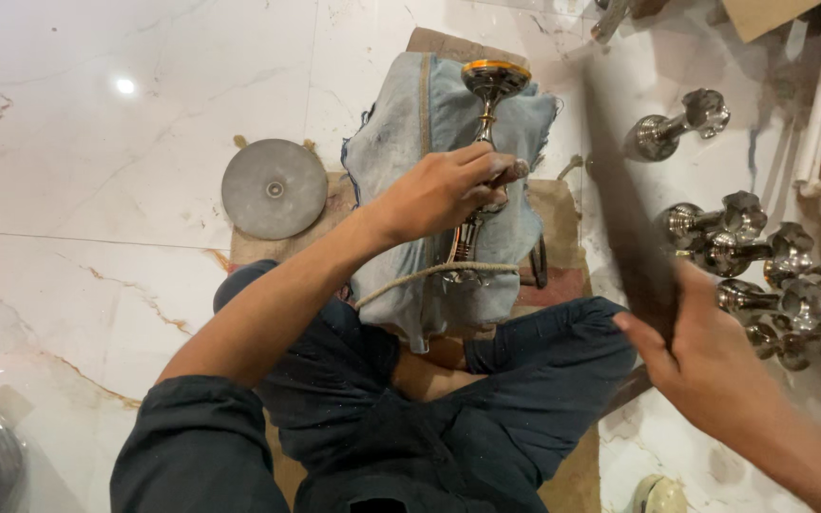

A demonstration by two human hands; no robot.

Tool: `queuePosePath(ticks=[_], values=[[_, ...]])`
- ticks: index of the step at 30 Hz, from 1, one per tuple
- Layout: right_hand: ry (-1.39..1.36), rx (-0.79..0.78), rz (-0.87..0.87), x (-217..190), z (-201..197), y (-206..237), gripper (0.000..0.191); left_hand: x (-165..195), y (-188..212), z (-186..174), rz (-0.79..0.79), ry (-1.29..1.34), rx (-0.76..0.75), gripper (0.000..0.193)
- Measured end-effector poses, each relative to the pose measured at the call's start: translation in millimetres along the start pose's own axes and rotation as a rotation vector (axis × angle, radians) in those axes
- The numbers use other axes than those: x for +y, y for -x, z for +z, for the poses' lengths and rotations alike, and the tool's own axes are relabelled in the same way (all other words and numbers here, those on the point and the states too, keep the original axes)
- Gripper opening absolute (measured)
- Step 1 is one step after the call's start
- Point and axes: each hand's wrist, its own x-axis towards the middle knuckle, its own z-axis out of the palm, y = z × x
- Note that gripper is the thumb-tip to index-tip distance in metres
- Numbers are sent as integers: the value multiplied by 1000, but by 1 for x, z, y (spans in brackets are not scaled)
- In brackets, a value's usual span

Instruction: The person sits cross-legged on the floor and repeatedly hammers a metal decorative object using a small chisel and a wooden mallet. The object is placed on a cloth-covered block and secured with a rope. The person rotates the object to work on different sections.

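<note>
On the denim cloth (401, 180), centre of head view: 1 metal stem piece (483, 142) w/ a gold-rimmed round top, lying lengthwise along the cloth, top pointing away from the person. A cord (429, 274) crosses the stem's near end and the cloth. L hand (439, 190) closed over the stem's middle, fingers wrapped round it, thumb side toward the gold top. R hand (705, 351), right of the cloth and well apart from it, gripped shut on 1 long dark flat tool (624, 209), blurred by motion; tool's far end reaches up beside the cloth's right edge.

Left of the cloth: 1 grey round disc (274, 188) w/ a centre hole, lying flat, touching the brown pad (563, 214) beneath the cloth. Right of the cloth, beyond the tool: cluster of shiny metal knob-ended fittings (762, 275), approx. 8 visible, exact count unclear as they overlap; 1 more (677, 128) lies apart, farther up. All rest on a white marble floor (97, 190). Person's crossed legs in dark trousers (486, 380) sit just below the cloth.
</note>
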Motion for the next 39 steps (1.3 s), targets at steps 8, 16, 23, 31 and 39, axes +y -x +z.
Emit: queuePosePath(ticks=[8, 16, 23, 31, 39], values=[[-290, 221, 125, 18, 12, 20, 68, -6, -18, -12, -26, 95, -77, 45], [-69, 26, 122, 15, 1, 1, 77, -8, -18, -19, 135, 91, -109, 43], [-18, -4, 50, -24, -24, -9, 81, -3, 1, -7, 67, 27, 38, 36], [139, -89, 128, -48, -41, -8, 79, -2, 9, -1, 71, 112, 149, 36], [-31, 208, 89, -4, -23, 18, 70, -14, -2, -16, -23, 223, 1, 35]])
